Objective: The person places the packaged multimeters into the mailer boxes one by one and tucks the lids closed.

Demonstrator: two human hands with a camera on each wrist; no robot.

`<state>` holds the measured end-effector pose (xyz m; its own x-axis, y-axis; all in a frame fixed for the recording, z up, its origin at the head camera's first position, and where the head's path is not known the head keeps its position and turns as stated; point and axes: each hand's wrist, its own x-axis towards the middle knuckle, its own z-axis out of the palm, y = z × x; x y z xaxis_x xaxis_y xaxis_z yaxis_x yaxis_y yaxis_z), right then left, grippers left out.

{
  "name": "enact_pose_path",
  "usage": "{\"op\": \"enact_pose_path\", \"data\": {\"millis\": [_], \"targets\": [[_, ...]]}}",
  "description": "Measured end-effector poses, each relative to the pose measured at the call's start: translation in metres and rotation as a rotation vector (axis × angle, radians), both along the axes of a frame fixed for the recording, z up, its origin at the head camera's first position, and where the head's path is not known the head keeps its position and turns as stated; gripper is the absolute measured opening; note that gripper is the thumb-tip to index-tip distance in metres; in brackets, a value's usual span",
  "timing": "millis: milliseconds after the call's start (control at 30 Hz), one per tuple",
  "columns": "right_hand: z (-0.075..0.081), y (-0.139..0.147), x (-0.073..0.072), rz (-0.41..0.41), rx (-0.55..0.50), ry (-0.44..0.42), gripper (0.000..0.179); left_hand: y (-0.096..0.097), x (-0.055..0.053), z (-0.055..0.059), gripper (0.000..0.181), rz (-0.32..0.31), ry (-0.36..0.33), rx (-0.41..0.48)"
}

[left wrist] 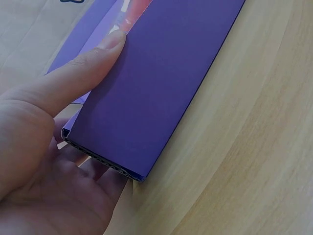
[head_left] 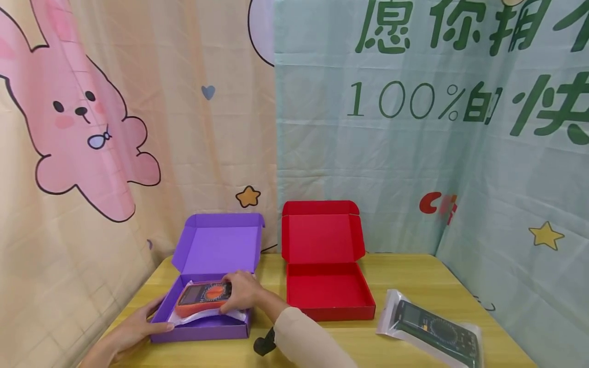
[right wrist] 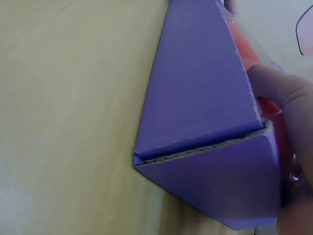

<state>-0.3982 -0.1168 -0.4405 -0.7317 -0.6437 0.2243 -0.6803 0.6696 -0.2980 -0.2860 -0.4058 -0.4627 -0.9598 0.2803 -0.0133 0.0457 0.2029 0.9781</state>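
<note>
An orange-cased multimeter (head_left: 195,308) in a clear plastic bag (head_left: 198,318) lies partly tilted inside the open purple box (head_left: 202,334). My right hand (head_left: 243,290) grips the multimeter by its right end, thumb toward the front; the right wrist view shows that thumb (right wrist: 274,88) just inside the box wall. At the box's front left corner, my left hand (head_left: 133,327) holds on, thumb on the front wall and fingers around the left side. The left wrist view shows the thumb (left wrist: 93,63) at the upper edge of the wall.
Right of the purple box stands a red box (head_left: 331,313) with its lid raised. Another multimeter, dark and bagged (head_left: 437,327), lies at the table's right. A small black object (head_left: 264,343) is beside my right sleeve. Curtains (head_left: 207,153) hang behind the wooden table (head_left: 405,276).
</note>
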Motion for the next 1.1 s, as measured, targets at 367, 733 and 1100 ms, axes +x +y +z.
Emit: {"op": "enact_pose_path", "data": {"millis": [367,733,1100], "targets": [[-0.0013,-0.0011,0.003,-0.025,0.077,0.049,0.072,0.0007,-0.0028,0.0025,0.098,0.008,0.011,-0.029],[-0.0024,-0.0028,0.0086,-0.043,0.209,0.109,0.072,0.0008,-0.0026,-0.0003,0.099,0.003,0.021,-0.01],[-0.0054,0.0027,0.0068,0.002,0.068,0.059,0.096,-0.0013,-0.0021,-0.0013,0.099,-0.016,0.015,0.008]]}}
